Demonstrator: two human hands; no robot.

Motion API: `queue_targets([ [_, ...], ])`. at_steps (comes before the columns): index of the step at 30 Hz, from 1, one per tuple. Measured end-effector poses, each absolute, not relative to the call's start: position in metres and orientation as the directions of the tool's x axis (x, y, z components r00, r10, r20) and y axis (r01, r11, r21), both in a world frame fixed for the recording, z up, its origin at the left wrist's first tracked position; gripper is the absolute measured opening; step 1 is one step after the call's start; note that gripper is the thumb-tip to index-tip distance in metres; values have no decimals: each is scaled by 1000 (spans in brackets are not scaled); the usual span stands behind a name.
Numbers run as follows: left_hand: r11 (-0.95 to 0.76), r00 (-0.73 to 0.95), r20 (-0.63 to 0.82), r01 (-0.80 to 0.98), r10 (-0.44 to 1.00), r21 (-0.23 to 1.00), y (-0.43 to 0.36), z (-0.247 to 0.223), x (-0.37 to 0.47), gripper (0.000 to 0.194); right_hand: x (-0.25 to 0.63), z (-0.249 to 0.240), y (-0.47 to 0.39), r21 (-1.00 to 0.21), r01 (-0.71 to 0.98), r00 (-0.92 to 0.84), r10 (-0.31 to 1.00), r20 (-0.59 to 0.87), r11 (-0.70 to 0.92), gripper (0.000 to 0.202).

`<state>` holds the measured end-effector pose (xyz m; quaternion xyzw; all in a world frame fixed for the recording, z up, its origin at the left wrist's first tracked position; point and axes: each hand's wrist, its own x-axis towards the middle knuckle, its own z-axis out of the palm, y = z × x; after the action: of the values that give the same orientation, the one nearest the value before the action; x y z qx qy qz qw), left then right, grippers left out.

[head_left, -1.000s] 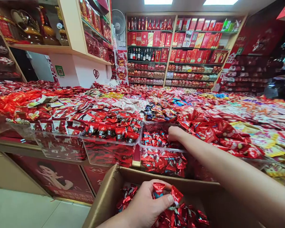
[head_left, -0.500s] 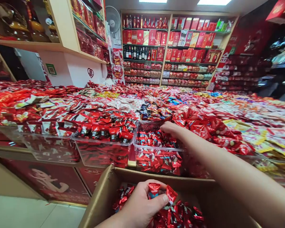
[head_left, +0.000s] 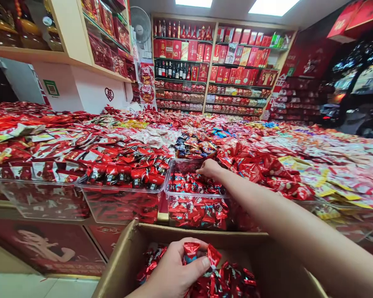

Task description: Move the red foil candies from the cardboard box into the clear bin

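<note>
My left hand (head_left: 178, 265) is closed around red wrapped candies (head_left: 191, 250), their crimped ends sticking out between thumb and fingers. It hovers inside a cardboard box (head_left: 113, 265), just over a heap of similar shiny red candies (head_left: 230, 279). Further forward, my right hand (head_left: 210, 169) reaches over the back part of a clear plastic bin (head_left: 170, 192) partly filled with small red and blue candies (head_left: 189, 184). Its fingers are bent together. Whatever lies between them is too small or hidden to make out.
Clear bins of larger red packets (head_left: 124, 174) adjoin on the left. Yellow packets (head_left: 323, 186) lie to the right, under my right forearm's far side. Heaped sweets cover the counter back to shelves of bottles and boxes (head_left: 182, 49). A cabinet (head_left: 74, 41) overhangs the left.
The view has turned slightly right, so everything sits further left in the picture. Both hands keep nearly the same places at the box and the bin.
</note>
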<state>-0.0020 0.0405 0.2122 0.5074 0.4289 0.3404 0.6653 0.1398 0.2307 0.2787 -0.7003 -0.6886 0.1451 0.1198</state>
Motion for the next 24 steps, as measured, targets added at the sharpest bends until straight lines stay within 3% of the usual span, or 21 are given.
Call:
queue_targets([
  [7,228,331,-203,-38,921,973,44,209,-1,32,135,281,224,-220,947,-246,969,-35,232,21],
  [11,257,283,-238,-30,929,966,45,216,0,37,131,302,207,-182,908,-365,926,99,378,18],
  [16,264,282,-210,-171,936,949,45,225,-2,34,136,329,131,-188,766,-546,777,315,615,18],
  [17,256,278,-197,-195,940,947,45,227,-2,32,140,326,110,-204,711,-570,722,393,673,18],
  [19,237,284,-169,-227,944,945,43,228,-1,29,149,308,71,-302,724,-483,768,420,621,19],
  [21,223,313,-146,-225,938,949,42,227,0,25,157,281,45,-461,726,-380,856,350,511,19],
  [24,226,349,-157,-166,924,960,41,222,3,18,164,243,33,-720,563,-370,903,219,405,22],
])
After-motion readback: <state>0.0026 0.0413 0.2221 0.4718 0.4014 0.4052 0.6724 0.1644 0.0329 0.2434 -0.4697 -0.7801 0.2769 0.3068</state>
